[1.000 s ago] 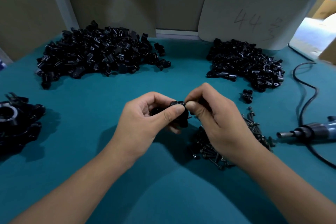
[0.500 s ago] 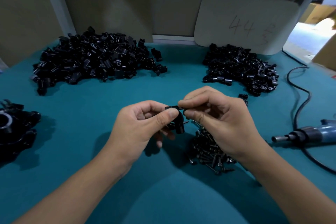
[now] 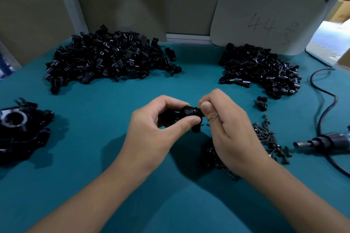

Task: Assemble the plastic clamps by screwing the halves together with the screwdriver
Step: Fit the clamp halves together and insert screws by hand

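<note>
While both hands met above the teal cloth-covered table, the small black plastic clamp sat pinched in the left hand, thumb pad below and curled fingers behind it, so that its exposed end faced rightward toward the right hand. That right hand's thumb and forefinger were closed tight together just beside the clamp's right end, touching or nearly touching it; whether they held a screw could not be told, since the fingertips hid whatever lay between them. Judged from this, the step in hand was seating a screw or mating a half, not yet driving. The relation that mattered: the clamp lay directly left of the right fingertips, its long axis running roughly left to right and slightly tilted down toward the right, so any insertion would go along that axis. The loose heap of dark metal screws lay below and right of the right hand, near its wrist side. The black powered screwdriver with cable rested farther right again, well apart from both hands, nose pointing left; the right hand was plainly the nearer one to take it. Two piles of black clamp halves, the larger pile and the smaller pile, lay beyond the fingers.
</note>
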{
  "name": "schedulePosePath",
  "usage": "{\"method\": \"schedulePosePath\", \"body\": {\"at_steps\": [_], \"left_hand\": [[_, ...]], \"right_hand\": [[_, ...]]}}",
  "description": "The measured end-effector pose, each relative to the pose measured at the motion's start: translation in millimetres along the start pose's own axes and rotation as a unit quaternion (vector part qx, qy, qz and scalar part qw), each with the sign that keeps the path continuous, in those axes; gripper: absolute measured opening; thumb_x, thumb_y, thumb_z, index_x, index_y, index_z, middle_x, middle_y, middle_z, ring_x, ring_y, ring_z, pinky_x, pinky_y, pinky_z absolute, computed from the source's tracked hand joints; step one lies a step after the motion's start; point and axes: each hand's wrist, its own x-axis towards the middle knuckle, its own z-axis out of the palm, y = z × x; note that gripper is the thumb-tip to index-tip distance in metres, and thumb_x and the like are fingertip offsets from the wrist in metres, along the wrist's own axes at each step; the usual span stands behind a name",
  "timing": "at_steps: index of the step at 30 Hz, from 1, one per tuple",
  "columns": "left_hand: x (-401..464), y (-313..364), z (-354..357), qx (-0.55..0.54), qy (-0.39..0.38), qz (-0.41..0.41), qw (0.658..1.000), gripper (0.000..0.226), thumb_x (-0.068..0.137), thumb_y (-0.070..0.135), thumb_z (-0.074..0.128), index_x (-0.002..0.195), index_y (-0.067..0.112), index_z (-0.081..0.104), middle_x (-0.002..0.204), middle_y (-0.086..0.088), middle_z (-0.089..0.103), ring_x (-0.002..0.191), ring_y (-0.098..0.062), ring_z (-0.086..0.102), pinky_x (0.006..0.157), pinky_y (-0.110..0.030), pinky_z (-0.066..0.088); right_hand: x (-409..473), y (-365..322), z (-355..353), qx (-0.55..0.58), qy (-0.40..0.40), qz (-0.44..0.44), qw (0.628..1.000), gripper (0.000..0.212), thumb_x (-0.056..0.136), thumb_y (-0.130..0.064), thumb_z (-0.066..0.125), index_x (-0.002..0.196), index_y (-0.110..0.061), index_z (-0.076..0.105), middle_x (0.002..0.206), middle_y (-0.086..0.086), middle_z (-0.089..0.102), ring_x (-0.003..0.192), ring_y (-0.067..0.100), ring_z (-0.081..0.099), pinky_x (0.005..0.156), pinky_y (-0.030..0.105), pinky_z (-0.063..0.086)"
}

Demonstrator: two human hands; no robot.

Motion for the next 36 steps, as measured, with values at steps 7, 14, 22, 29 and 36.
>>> {"method": "schedulePosePath", "body": {"at_steps": [7, 14, 22, 29, 36], "left_hand": [[0, 0, 0, 0.100, -0.003, 0.093, 0.991, 0.027, 0.084, 0.034, 0.087, 0.107, 0.028, 0.073, 0.107, 0.014, 0.077, 0.103, -0.018, 0.074, 0.090, -0.029, 0.057], [2, -6, -2, 0.068, 0.001, 0.072, 0.995, 0.027, 0.083, 0.035, 0.089, 0.104, 0.031, 0.072, 0.102, 0.010, 0.078, 0.097, -0.021, 0.075, 0.089, -0.039, 0.060], [6, -8, -4, -0.048, 0.007, 0.017, 0.999, 0.022, 0.082, 0.028, 0.089, 0.100, 0.026, 0.075, 0.094, -0.002, 0.078, 0.086, -0.022, 0.076, 0.077, -0.035, 0.063], [5, -7, 1, -0.129, -0.030, -0.014, 0.991, 0.018, 0.084, 0.032, 0.082, 0.097, 0.020, 0.078, 0.091, -0.010, 0.079, 0.077, -0.027, 0.077, 0.063, -0.035, 0.063], [8, -11, -3, -0.109, -0.077, -0.078, 0.988, 0.023, 0.093, 0.035, 0.074, 0.101, 0.014, 0.077, 0.088, -0.011, 0.077, 0.067, -0.024, 0.070, 0.055, -0.030, 0.057]], "right_hand": [[-1, 1, -3, 0.034, -0.048, 0.054, 0.997, 0.040, 0.115, -0.040, 0.034, 0.082, -0.019, 0.042, 0.071, -0.006, 0.044, 0.063, 0.009, 0.042, 0.058, 0.026, 0.032], [-3, 4, -7, 0.118, -0.059, 0.069, 0.989, 0.036, 0.115, -0.044, 0.037, 0.092, -0.021, 0.052, 0.075, -0.012, 0.049, 0.067, 0.008, 0.043, 0.060, 0.025, 0.035], [-5, 11, -14, 0.115, -0.079, 0.061, 0.988, 0.017, 0.114, -0.041, 0.043, 0.113, -0.030, 0.056, 0.096, -0.010, 0.061, 0.087, 0.015, 0.057, 0.072, 0.020, 0.044], [-4, 13, -9, 0.157, -0.081, 0.066, 0.982, 0.018, 0.110, -0.047, 0.051, 0.118, -0.033, 0.056, 0.101, -0.008, 0.066, 0.091, 0.019, 0.064, 0.081, 0.048, 0.053], [-1, 17, -9, 0.284, -0.087, 0.096, 0.950, 0.017, 0.105, -0.024, 0.065, 0.121, -0.020, 0.066, 0.107, -0.001, 0.071, 0.100, 0.019, 0.068, 0.086, 0.034, 0.058]]}}
